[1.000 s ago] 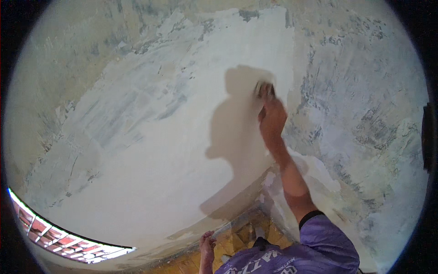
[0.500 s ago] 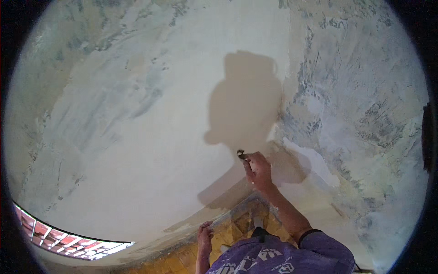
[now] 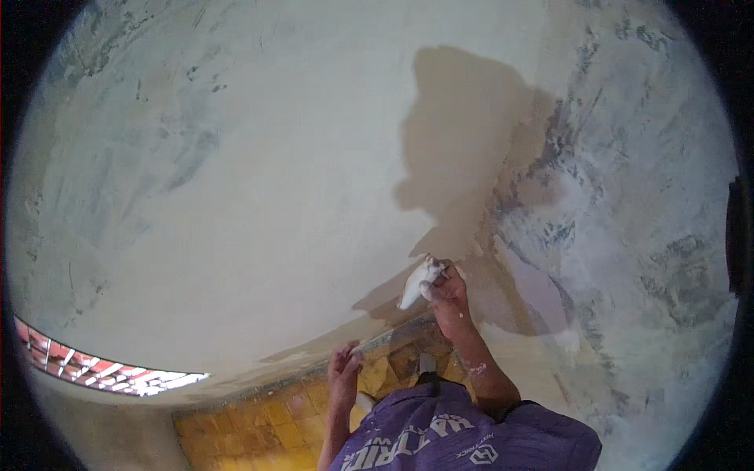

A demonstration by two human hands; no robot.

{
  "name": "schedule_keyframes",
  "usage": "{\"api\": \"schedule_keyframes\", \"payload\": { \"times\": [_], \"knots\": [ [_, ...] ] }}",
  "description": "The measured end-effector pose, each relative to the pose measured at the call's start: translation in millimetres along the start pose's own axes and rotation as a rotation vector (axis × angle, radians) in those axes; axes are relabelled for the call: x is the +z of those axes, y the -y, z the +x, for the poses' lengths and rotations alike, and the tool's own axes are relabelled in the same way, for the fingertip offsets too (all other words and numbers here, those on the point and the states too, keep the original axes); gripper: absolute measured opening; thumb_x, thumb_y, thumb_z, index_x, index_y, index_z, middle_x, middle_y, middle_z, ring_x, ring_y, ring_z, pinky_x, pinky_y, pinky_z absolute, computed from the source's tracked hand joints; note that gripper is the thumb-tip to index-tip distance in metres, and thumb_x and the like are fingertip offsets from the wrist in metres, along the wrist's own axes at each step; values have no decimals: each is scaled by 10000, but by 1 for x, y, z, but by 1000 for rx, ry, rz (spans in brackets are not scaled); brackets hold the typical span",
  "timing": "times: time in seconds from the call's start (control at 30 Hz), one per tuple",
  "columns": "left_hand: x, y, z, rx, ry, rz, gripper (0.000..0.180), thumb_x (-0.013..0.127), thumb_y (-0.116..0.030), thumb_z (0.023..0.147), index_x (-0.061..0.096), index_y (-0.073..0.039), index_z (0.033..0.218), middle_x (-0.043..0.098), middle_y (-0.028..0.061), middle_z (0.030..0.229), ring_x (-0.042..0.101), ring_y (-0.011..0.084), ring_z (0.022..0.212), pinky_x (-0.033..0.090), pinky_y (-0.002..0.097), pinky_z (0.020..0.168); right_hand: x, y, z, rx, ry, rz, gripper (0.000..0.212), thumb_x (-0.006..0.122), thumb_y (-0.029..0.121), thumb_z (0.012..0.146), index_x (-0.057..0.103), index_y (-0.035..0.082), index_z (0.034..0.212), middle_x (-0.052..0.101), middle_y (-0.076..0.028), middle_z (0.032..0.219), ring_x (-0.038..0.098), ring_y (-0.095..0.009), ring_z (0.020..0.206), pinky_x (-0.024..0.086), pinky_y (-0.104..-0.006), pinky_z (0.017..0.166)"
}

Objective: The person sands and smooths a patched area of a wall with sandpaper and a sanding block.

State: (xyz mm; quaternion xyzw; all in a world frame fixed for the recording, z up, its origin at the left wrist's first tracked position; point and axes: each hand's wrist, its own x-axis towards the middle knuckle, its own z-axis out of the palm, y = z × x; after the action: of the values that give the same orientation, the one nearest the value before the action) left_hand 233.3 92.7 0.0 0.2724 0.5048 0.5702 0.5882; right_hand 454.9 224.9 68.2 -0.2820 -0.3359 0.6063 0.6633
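My right hand [image 3: 450, 294] is closed round a scraper [image 3: 418, 282] whose flat face is thick with white putty. Its blade points down and to the left, and my thumb presses against it. Behind it rises a plastered wall [image 3: 298, 196], pale and smooth in the middle; whether the blade touches it I cannot tell. White smears mark my right forearm. Lower and to the left, my left hand [image 3: 343, 370] is raised with its fingers loosely bent and apart, nothing visible in it.
A wall corner runs down right of centre to a rougher, grey-patched wall [image 3: 628, 212]. My shadow falls across both walls. Below lies a yellow tiled floor [image 3: 259, 420]. At the lower left is a barred opening [image 3: 102, 369]; a dark object [image 3: 736, 235] stands at the right edge.
My right hand has turned, so the scraper's white-covered face now shows instead of a dark edge. My left hand has moved slightly up and left. The view has shifted, with more floor showing.
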Motion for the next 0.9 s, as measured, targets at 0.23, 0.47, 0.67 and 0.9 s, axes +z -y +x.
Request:
{"api": "schedule_keyframes", "payload": {
  "times": [0.23, 0.47, 0.67, 0.9],
  "knots": [
    [102, -67, 34, 272, 321, 303, 388, 508, -199, 945, 485, -27, 1292, 542, 80, 1232, 508, 155, 1097, 414, 310, 931, -13, 14, 1, 263, 296, -101, 386, 659, 3, 800, 505, 9, 1154, 639, -65, 1005, 603, -129, 915, 495, -276, 827],
    [116, -67, 30, 39, 157, 172, 328, 578, -46, 894, 538, 31, 1210, 616, 77, 1087, 582, 152, 987, 485, 302, 874, -8, 24, 8, 287, 306, -371, 346, 670, -9, 796, 546, -41, 1117, 658, -80, 963, 606, -97, 847, 513, -258, 744],
    [107, -73, 36, 159, 125, 245, 257, 640, 38, 824, 605, 41, 1079, 652, 71, 989, 604, 139, 925, 508, 287, 833, -12, 23, 7, 290, 399, -447, 315, 671, -11, 795, 567, -59, 1089, 663, -81, 950, 615, -113, 855, 513, -262, 760],
    [91, -85, 26, 211, 45, 264, 456, 620, 9, 843, 481, -47, 1273, 579, 109, 1174, 618, 198, 968, 523, 295, 791, -5, 31, 16, 149, 437, -609, 330, 685, 0, 782, 561, -52, 1084, 665, -69, 943, 621, -137, 865, 519, -283, 785]
  ]
}}
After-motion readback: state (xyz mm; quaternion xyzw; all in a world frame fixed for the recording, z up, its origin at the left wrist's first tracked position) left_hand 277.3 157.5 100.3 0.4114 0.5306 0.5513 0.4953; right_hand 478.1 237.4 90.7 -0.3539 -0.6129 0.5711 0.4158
